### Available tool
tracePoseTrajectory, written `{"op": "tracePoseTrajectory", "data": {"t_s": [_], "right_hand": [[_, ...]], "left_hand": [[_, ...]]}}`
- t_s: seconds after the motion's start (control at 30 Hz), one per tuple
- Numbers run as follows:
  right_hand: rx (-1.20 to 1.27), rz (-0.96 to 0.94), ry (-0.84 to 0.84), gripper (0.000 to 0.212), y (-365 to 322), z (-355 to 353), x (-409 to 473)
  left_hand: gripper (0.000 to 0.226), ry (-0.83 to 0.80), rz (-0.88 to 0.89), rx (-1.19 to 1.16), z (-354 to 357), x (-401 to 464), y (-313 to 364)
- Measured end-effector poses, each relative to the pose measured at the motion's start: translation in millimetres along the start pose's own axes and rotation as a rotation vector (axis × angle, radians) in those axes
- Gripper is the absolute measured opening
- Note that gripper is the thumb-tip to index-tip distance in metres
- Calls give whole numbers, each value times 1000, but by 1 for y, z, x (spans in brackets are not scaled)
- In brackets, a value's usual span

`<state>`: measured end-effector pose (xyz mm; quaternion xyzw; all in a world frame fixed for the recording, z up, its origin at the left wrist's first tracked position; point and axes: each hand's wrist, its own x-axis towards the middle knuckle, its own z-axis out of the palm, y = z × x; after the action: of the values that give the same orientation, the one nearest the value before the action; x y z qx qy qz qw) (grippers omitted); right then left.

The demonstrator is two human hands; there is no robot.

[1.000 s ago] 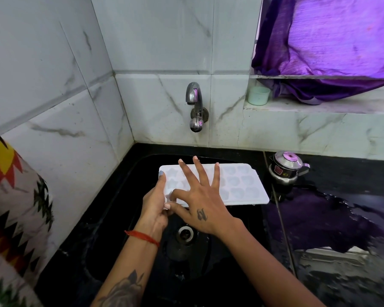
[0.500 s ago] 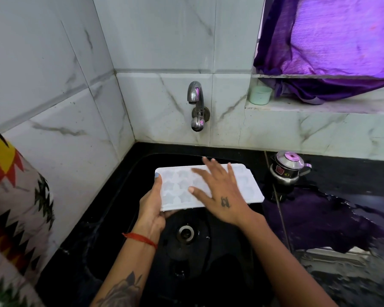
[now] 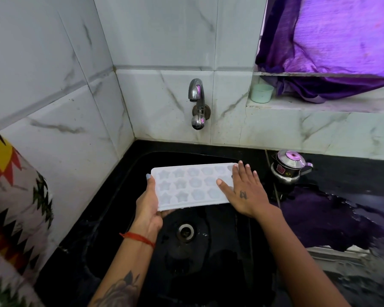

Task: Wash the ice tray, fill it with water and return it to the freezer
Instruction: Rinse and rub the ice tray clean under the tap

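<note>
A white ice tray (image 3: 186, 185) with star and flower shaped cells is held level over the black sink (image 3: 131, 173). My left hand (image 3: 150, 204) grips its left end, thumb on top and fingers underneath. My right hand (image 3: 244, 191) lies flat, fingers spread, on the tray's right end. The chrome tap (image 3: 197, 100) sticks out of the wall above the tray; no water runs from it. The drain (image 3: 186, 232) lies below the tray.
A small steel pot with a lid (image 3: 289, 167) stands on the wet black counter (image 3: 353, 196) right of the sink. A pale green cup (image 3: 261, 93) sits on the ledge under a purple curtain (image 3: 333, 45). Patterned cloth (image 3: 11, 196) hangs at the left.
My right hand has slid across the tray's top from its left part to its right end. The tray has shifted slightly left and toward me in my left hand.
</note>
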<state>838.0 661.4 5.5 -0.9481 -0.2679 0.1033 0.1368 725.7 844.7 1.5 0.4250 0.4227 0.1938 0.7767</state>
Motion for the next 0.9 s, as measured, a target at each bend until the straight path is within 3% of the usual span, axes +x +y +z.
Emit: {"op": "tracePoseTrajectory", "data": {"t_s": [0.37,0.9], "right_hand": [[4,-109,-69,81,-48,2,14],[-34,-462,-96,67,-106,16,14]], "left_hand": [[51,-4,2,7,-2,6,1],[51,-41,-23,-39,0,18,-3]]}}
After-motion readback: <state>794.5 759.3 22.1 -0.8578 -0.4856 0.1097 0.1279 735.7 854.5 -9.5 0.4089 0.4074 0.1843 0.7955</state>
